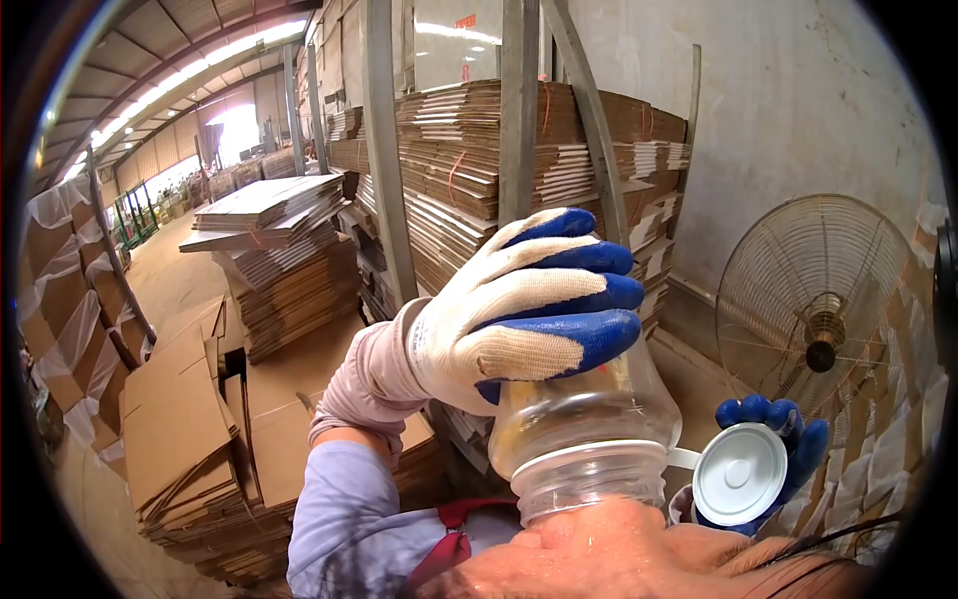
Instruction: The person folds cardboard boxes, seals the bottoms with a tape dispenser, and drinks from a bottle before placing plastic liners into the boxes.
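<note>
My left hand (539,309), in a cream knit glove with blue-coated fingers, is wrapped round a clear plastic bottle (584,424). The bottle is tipped up, and its wide threaded neck meets my face at the bottom of the view. A white ring with a strap circles the neck and leads to a round white lid (739,474). Behind that lid, my right hand (803,454) in a matching glove has its blue fingers curled round the edge; the lid hides most of its palm. What is inside the bottle is hard to make out.
Flattened cardboard cartons (185,419) are piled at the left, with another stack (289,290) behind. Tall carton stacks (449,150) stand past metal posts (519,120). A large wire-guarded fan (823,299) is at the right, beside more wrapped cardboard (898,439).
</note>
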`<state>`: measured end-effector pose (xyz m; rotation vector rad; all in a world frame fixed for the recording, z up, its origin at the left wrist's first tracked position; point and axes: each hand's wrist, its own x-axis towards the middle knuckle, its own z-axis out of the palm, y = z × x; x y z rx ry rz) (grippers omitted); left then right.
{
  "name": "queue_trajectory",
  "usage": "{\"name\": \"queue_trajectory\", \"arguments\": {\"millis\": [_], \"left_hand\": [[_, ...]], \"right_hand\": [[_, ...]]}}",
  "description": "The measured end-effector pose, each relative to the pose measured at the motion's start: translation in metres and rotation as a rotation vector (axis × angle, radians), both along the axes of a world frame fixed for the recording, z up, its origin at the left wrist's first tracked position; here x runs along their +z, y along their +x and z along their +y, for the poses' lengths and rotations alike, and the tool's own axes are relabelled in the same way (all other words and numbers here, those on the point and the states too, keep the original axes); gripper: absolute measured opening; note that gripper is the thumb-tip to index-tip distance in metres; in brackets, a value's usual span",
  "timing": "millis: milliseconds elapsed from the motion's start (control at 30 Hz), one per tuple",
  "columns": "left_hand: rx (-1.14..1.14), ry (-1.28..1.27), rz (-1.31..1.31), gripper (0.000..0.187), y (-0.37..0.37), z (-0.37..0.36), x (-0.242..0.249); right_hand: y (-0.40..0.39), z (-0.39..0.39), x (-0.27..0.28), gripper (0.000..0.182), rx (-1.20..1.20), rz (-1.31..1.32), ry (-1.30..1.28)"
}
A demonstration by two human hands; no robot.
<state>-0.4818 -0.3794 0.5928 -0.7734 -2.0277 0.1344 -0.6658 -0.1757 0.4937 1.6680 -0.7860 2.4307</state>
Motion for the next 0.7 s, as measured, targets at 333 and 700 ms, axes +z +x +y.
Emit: {"name": "queue_trajectory", "arguments": {"millis": [333,700], "left_hand": [[0.008,-0.059,-0.036,0.056,0.001,-0.009,0.000],[0.066,-0.061,-0.046,0.055,0.006,-0.005,0.002]], "right_hand": [[0.006,0.001,0.002,0.040,-0.077,0.111,-0.007],[0.000,0.001,0.000,0.035,0.029,0.052,-0.013]]}}
